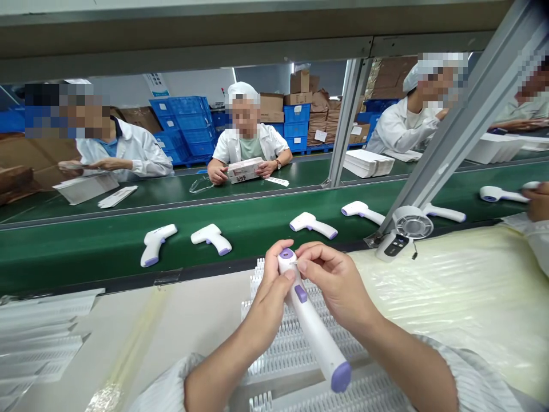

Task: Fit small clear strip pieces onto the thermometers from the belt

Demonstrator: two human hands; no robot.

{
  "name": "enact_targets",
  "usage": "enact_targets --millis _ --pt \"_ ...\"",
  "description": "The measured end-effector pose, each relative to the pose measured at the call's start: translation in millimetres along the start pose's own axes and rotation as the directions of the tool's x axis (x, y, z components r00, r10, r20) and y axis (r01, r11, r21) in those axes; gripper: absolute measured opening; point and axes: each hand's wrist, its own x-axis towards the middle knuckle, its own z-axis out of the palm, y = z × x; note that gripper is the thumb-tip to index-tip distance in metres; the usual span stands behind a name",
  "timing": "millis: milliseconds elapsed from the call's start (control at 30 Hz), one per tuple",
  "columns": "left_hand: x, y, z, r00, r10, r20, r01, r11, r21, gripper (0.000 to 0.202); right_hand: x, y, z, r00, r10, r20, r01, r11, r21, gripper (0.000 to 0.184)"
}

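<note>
A white and purple infrared thermometer (311, 326) points away from me, its purple-capped handle end towards me. My left hand (274, 280) is closed around the left side of its head. With thumb and fingers pinched, my right hand (332, 277) is at the right side of the head, near the purple sensor end. A thin pale sliver shows at the right fingertips, too small to name. Below the thermometer lie white slotted plastic strips (274, 355), partly covered by my hands and forearms.
Several thermometers, one of them left of centre (211, 237), lie on the green conveyor belt (253, 243). A small white fan (403, 229) stands by a metal post (429, 160). Clear film (454, 292) covers the right side. Co-workers sit across the belt; one holds a box (245, 170).
</note>
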Motion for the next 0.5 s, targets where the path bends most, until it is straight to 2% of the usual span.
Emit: enact_targets --millis 100,133,233,300,367,500 --pt "-0.2 -3.5 -3.8 0.995 0.098 -0.011 -0.097 0.993 0.067 0.055 -2.5 -2.2 -0.3 1.000 -0.004 0.016 0.003 0.999 0.054 0.013" --pt "-0.4 -4.8 -4.7 0.988 0.152 -0.023 -0.149 0.984 0.100 0.057 -4.1 -3.6 0.0 1.000 -0.013 0.015 0.012 0.999 0.032 0.019" --pt "-1.2 -8.7 -5.3 0.958 0.282 -0.058 -0.266 0.944 0.197 0.059 -11.0 -8.1 1.3 0.995 -0.100 0.001 0.100 0.985 -0.144 0.056" --pt "-1.7 -10.5 -4.4 0.944 0.322 -0.067 -0.296 0.920 0.256 0.059 -16.3 -10.4 1.8 0.985 -0.174 0.014 0.171 0.944 -0.283 0.070" --pt "-2.3 -11.8 -3.1 0.936 0.346 -0.059 -0.314 0.901 0.299 0.056 -20.7 -11.8 1.9 0.974 -0.225 0.042 0.224 0.902 -0.368 0.071" --pt "-3.6 -16.3 -1.6 0.911 0.405 -0.077 -0.358 0.870 0.340 0.047 -25.2 -11.3 1.4 0.952 -0.301 0.054 0.296 0.863 -0.409 0.060"
